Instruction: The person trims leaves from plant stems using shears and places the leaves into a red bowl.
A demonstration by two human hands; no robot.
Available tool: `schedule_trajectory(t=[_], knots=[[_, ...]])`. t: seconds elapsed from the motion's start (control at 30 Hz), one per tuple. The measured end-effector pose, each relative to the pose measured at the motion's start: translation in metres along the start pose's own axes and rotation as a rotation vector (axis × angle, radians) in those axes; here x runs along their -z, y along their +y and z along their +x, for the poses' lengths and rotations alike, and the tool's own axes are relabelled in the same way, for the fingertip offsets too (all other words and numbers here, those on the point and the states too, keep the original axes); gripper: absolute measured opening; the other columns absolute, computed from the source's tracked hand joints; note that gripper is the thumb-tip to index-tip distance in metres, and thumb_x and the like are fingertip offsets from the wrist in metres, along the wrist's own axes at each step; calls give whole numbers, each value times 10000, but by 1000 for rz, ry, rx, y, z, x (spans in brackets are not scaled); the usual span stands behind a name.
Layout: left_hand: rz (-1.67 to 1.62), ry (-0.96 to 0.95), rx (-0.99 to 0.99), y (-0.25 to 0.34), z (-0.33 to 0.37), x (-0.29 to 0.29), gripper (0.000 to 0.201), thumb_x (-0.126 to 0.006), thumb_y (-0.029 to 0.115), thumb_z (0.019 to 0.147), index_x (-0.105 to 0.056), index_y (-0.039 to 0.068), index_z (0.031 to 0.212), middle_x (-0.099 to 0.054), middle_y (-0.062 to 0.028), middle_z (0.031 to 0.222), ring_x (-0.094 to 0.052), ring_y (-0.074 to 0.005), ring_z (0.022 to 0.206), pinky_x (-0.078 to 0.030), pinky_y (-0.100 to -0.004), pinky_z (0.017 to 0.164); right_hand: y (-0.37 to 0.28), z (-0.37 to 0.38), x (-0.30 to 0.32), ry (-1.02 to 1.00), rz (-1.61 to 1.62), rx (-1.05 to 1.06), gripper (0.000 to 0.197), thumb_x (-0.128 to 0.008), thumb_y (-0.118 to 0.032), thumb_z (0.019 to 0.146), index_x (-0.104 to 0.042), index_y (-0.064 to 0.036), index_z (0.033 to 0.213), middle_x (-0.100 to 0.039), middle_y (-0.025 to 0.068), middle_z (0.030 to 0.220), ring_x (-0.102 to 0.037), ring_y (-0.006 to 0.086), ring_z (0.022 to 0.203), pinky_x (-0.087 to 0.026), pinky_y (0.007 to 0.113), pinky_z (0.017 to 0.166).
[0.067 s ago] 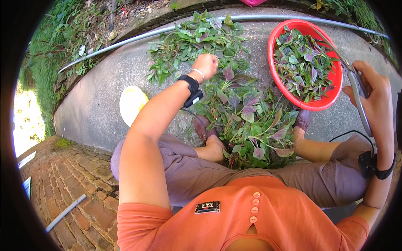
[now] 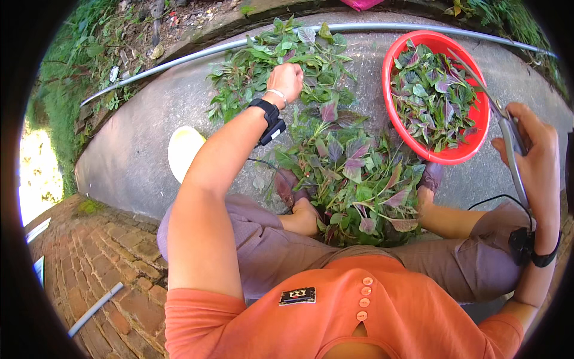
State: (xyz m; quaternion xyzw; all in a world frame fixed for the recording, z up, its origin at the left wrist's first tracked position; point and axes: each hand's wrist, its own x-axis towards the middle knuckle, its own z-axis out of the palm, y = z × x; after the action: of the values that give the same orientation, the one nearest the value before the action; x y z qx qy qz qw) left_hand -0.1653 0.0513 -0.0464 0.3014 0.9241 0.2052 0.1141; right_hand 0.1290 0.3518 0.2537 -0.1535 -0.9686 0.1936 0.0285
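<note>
My left hand (image 2: 286,82) is at the far pile of amaranth greens (image 2: 251,84), its fingers curled down among the leaves. Whatever it may grip is hidden under the hand. My right hand (image 2: 535,143) is closed on the handles of large metal scissors (image 2: 509,134), whose blades reach over the rim of a red basin (image 2: 391,119). Cut greens and purple-tinged leaves (image 2: 433,99) fill much of that basin. Between my feet spreads a nearer heap of purple-green amaranth stems (image 2: 353,173).
A pale yellow round object (image 2: 183,152) lies left of my forearm. Along the concrete's far edge runs a long grey pipe (image 2: 371,26). Brick paving (image 2: 113,263) with a short grey tube (image 2: 95,309) is at lower left. My shoes (image 2: 431,175) flank the near heap.
My left hand has shifted slightly away from me and to the left, onto the far pile. The right hand and scissors have barely moved.
</note>
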Motion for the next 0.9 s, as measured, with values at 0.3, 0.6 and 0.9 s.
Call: schedule_trajectory(t=[0.3, 0.6, 0.9], knots=[[653, -271, -415, 25, 39, -29, 729, -768, 142, 731, -508, 266, 1401, -488, -136, 1398, -455, -335, 1250, -396, -504, 965, -1, 35, -13, -59, -6, -11, 348, -744, 14, 700, -620, 47, 1024, -478, 61, 620, -400, 87, 542, -332, 275, 489], [-292, -216, 89, -26, 77, 96, 350, -731, 111, 845, -652, 86, 1185, -704, -120, 1038, -671, -244, 931, -537, -352, 838, 23, 63, -14, -148, 110, -135, 394, -746, 45, 706, -620, 55, 1079, -507, 39, 684, -425, 80, 606, -348, 245, 533], [-925, -279, 375, -40, 61, 144, 569, -691, 198, 930, -453, 82, 1433, -657, -38, 1155, -656, -169, 955, -556, -309, 718, 3, 45, -20, -178, 112, -80, 350, -757, 19, 705, -624, 45, 1028, -488, 50, 604, -411, 71, 526, -320, 270, 476]])
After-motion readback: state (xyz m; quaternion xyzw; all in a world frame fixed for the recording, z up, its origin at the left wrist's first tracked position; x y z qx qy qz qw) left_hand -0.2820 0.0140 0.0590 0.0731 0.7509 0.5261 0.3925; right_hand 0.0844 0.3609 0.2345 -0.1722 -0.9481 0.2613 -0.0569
